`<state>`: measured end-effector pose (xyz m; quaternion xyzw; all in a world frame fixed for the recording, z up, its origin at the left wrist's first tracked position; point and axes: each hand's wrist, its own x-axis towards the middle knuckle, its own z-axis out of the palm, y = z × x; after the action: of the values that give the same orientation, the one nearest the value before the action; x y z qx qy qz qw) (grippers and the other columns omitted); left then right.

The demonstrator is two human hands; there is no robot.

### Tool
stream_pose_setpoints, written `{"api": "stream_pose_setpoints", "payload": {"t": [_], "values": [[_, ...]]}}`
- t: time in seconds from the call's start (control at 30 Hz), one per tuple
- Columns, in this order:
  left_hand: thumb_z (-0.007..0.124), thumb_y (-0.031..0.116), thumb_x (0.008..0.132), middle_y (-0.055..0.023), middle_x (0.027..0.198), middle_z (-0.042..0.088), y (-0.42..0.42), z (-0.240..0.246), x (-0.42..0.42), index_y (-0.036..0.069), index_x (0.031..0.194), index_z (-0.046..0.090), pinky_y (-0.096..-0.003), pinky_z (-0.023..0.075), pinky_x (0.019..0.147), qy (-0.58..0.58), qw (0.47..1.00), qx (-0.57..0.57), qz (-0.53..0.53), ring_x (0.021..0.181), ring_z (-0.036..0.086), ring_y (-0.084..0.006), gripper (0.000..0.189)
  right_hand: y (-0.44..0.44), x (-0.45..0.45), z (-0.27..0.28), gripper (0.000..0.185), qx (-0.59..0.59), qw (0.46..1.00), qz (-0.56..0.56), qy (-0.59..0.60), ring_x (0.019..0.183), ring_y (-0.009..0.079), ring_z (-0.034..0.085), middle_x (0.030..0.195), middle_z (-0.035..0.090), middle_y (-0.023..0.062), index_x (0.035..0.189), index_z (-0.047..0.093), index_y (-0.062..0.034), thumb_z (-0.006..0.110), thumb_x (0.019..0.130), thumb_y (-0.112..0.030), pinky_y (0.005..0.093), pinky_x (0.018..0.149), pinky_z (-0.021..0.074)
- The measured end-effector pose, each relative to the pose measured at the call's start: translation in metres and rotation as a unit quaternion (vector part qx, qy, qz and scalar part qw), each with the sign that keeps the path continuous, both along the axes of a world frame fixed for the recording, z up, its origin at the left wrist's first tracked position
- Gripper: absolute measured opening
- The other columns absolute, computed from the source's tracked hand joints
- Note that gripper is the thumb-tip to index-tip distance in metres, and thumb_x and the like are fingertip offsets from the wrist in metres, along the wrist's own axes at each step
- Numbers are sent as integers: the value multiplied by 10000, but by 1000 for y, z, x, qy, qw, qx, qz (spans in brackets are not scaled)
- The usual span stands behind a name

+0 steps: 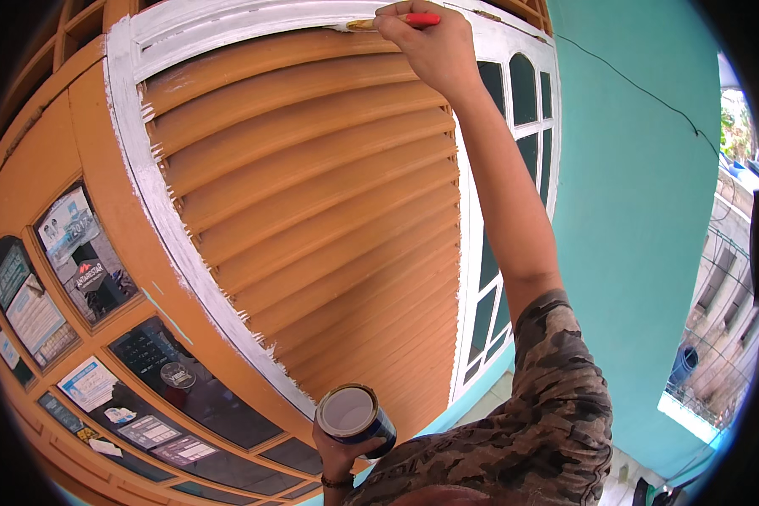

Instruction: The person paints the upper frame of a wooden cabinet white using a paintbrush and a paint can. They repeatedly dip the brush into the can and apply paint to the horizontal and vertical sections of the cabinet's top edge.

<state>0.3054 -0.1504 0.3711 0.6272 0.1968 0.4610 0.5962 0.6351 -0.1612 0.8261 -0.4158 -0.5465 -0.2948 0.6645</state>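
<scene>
Raised high, my right hand (427, 44) grips a paintbrush (370, 25) with a red handle. Its bristles, tipped with white, touch the top of the louvered panel just under the white top rail (253, 19). Low in front of me, my left hand (338, 449) is wrapped around an open paint can (382, 436) with a dark blue side. White paint (349, 408) shows inside it. The orange-brown wooden slats (329, 190) fill the panel between the two hands. White paint covers the left stile (164, 209), with ragged strokes running onto the slat ends.
At left stands an orange wooden door (101, 152) with glass panes bearing stickers and papers. A white window frame (528, 129) with dark panes sits right of the louvers, beside a turquoise wall (632, 190). A thin cable (632, 85) runs along that wall.
</scene>
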Motion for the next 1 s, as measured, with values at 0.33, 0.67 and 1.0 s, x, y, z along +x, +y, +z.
{"api": "stream_pose_setpoints", "payload": {"t": [0.33,0.67,1.0], "values": [[1036,156,444,-128,1170,700,4,0,0,-17,1301,544,-421,574,963,-6,1000,-4,-11,1084,687,-257,1003,-18,53,-6,236,42,975,-217,-4,747,253,714,850,762,131,947,791,-64,777,834,-270,357,736,577],[1035,164,449,-134,1171,701,3,-1,2,-17,1297,548,-418,580,952,5,1000,-11,-10,1078,692,-259,995,-21,15,4,193,41,997,59,17,723,115,661,800,731,64,897,739,46,738,932,-143,270,697,539],[1035,157,449,-132,1153,705,8,-3,3,-19,1274,558,-417,581,943,12,999,3,-31,1065,693,-254,969,-19,96,17,253,91,978,31,185,578,184,686,684,693,131,773,679,77,716,906,-135,305,535,574]]}}
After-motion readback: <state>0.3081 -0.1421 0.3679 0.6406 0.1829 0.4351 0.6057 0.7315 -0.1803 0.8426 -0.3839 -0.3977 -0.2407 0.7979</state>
